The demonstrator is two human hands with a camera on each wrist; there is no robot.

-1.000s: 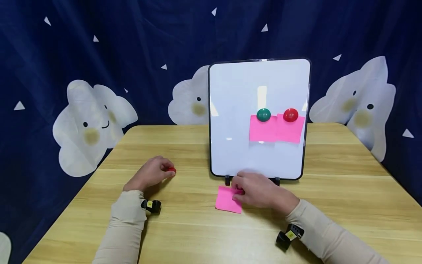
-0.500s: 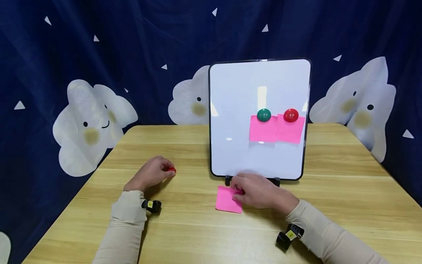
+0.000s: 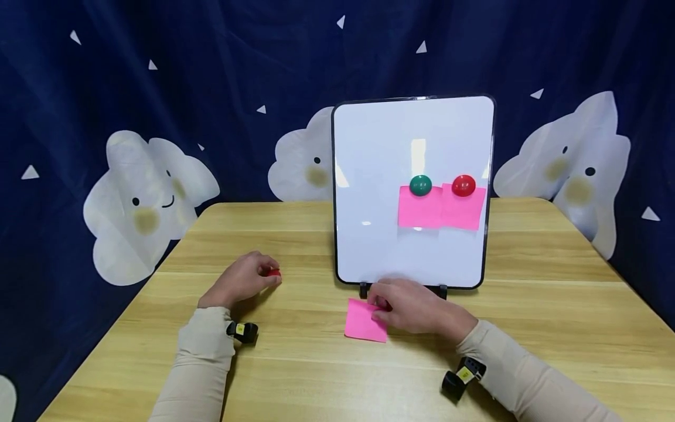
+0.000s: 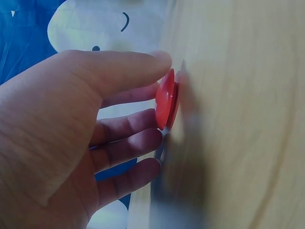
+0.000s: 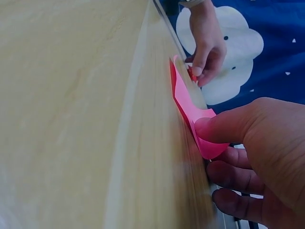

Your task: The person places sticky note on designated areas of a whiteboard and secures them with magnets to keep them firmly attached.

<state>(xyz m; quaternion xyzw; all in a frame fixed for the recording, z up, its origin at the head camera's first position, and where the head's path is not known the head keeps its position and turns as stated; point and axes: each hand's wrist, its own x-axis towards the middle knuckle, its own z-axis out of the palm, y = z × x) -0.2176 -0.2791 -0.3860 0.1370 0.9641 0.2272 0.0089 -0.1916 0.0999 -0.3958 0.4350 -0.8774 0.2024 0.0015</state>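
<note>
On the left side of the table my left hand (image 3: 239, 280) pinches a round red magnet (image 4: 165, 102) between thumb and fingers, low at the wood. The other fingers of that hand are loosely bent in the left wrist view. My right hand (image 3: 413, 306) grips the right edge of a pink sticky note (image 3: 362, 321) in front of the whiteboard (image 3: 369, 240). In the right wrist view the note's paper (image 5: 186, 100) bends where the thumb presses it. On the board, a green magnet (image 3: 420, 186) and another red magnet (image 3: 464, 186) each sit over the top of a pink note.
The whiteboard leans upright on a black stand (image 3: 364, 290), just behind my right hand. Wooden table (image 3: 306, 375) surface stretches around both hands. A dark blue curtain (image 3: 237, 53) with white cloud shapes hangs behind the table.
Both hands stay nearly still, still holding the magnet and the note. The head view has shifted very slightly.
</note>
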